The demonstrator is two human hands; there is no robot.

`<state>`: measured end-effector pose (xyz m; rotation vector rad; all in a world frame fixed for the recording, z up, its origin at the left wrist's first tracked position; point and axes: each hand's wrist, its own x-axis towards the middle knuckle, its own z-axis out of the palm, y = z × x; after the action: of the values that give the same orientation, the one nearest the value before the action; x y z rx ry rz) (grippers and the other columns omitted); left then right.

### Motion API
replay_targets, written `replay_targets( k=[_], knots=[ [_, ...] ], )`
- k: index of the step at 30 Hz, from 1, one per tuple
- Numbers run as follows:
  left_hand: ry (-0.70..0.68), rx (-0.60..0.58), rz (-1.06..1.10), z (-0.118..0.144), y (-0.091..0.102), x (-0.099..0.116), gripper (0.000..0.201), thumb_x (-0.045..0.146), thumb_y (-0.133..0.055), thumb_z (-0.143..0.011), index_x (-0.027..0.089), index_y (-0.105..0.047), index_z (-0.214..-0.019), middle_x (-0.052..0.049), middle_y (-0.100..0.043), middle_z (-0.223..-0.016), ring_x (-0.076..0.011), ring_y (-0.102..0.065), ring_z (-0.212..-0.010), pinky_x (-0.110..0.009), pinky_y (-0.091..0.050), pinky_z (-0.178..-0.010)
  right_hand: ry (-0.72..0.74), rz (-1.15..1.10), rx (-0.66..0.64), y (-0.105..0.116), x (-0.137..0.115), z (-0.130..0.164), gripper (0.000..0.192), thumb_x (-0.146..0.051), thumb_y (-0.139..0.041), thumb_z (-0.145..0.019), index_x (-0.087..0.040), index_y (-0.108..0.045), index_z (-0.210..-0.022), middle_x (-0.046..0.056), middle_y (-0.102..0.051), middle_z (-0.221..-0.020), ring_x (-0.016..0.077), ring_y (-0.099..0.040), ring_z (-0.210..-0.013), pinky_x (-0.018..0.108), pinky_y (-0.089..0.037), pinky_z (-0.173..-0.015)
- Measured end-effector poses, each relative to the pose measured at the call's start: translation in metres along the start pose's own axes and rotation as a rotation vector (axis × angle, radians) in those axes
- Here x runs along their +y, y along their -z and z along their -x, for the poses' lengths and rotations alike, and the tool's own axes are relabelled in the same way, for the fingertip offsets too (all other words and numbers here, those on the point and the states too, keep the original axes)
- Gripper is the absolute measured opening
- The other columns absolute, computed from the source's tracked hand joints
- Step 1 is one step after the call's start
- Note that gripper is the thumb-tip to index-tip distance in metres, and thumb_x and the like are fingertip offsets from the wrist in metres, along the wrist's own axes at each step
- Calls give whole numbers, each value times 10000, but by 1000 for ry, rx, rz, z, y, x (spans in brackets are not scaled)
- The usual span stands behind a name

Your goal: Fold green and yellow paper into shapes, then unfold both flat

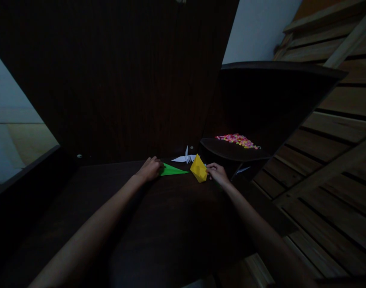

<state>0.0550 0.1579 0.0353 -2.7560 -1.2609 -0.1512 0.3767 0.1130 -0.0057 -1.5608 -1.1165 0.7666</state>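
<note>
On the dark desktop, my left hand [150,169] has its fingers curled over the wide end of a green folded paper [171,170], whose narrow tip points right. My right hand [217,174] is closed at the right edge of a yellow origami piece [197,169], a pointed shape standing tip up beside the green tip. A white origami crane [186,158] sits just behind the two, against the back panel, partly covered by the yellow piece. The fingertips of my left hand are partly hidden.
A rounded corner shelf [225,150] at the right bears a heap of small pink, red and yellow pieces [238,140]. Below it is another white folded paper [243,170]. A tall dark panel [126,88] rises behind the desk [147,232]; wooden slats [335,160] stand at the right.
</note>
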Motion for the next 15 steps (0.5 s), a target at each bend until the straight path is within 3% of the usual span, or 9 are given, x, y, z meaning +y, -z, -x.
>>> replay_targets(
  k=[15],
  knots=[
    [32,-2,-22,7,4,-1,200,302,-595,-955,163,-647,-1089,-80,-649,-1150,-231,-623,-1052,-456,-509,-919,-26,89,3,-3,4,8,61,-137,-601,-718,-177,-587,-762,-45,-609,-496,84,-489,-341,170,-354,-355]
  ],
)
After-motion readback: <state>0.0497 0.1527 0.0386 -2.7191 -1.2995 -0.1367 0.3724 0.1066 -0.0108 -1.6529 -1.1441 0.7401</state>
